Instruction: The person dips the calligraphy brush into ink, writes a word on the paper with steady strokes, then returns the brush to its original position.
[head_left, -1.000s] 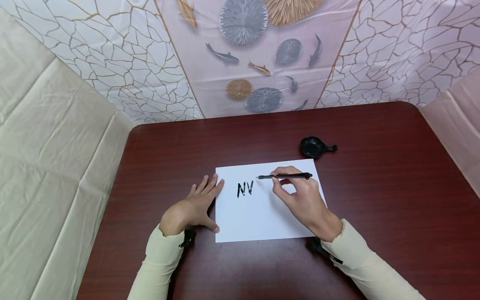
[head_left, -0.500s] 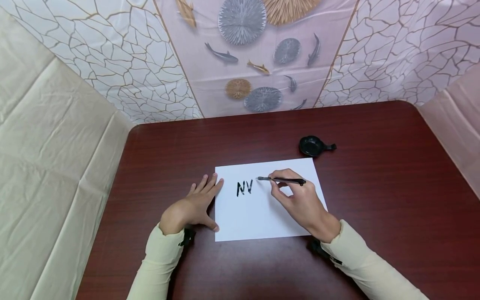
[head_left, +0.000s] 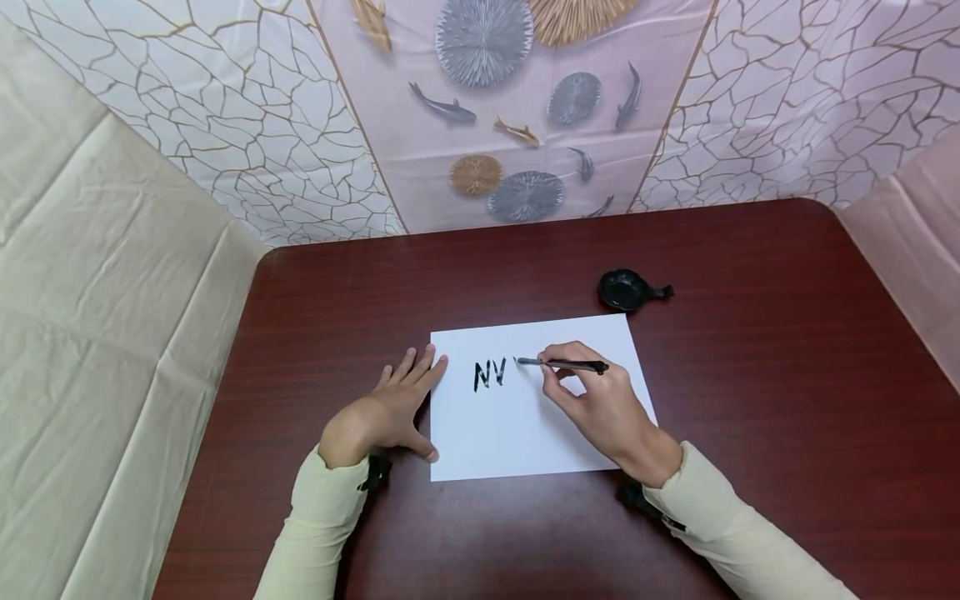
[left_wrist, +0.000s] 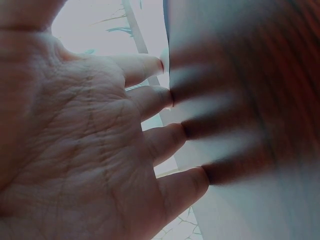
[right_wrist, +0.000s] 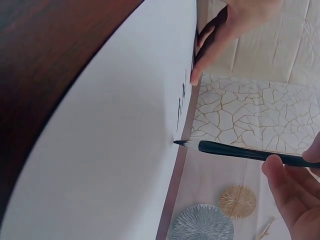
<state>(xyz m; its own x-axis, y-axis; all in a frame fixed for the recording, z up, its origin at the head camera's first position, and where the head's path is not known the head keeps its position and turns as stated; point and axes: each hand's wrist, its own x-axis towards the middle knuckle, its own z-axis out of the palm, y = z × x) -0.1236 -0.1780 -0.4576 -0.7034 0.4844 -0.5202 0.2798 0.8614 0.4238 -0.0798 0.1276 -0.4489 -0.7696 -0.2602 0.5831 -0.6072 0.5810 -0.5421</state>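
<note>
A white sheet of paper (head_left: 517, 442) lies on the dark red-brown table, with the black letters "NV" (head_left: 490, 375) on it and a short fresh mark to their right. My right hand (head_left: 603, 408) pinches a black paintbrush (head_left: 573, 365) between thumb and fingers. In the right wrist view the dark bristle tip (right_wrist: 181, 143) meets the paper. My left hand (head_left: 386, 417) is spread at the paper's left edge, its fingertips and thumb at that edge. The left wrist view shows its palm, with the fingertips (left_wrist: 197, 177) down on the surface.
A small black pan-shaped dish (head_left: 625, 290) with a short handle stands just beyond the paper's far right corner. Patterned cloth (head_left: 517, 108) hangs behind the table (head_left: 360, 292), and a beige cloth (head_left: 112, 333) covers the left side.
My right hand has lowered the brush slightly toward me, its handle end swinging left and down. A short dark stroke has appeared at the tip. My left hand stays in place.
</note>
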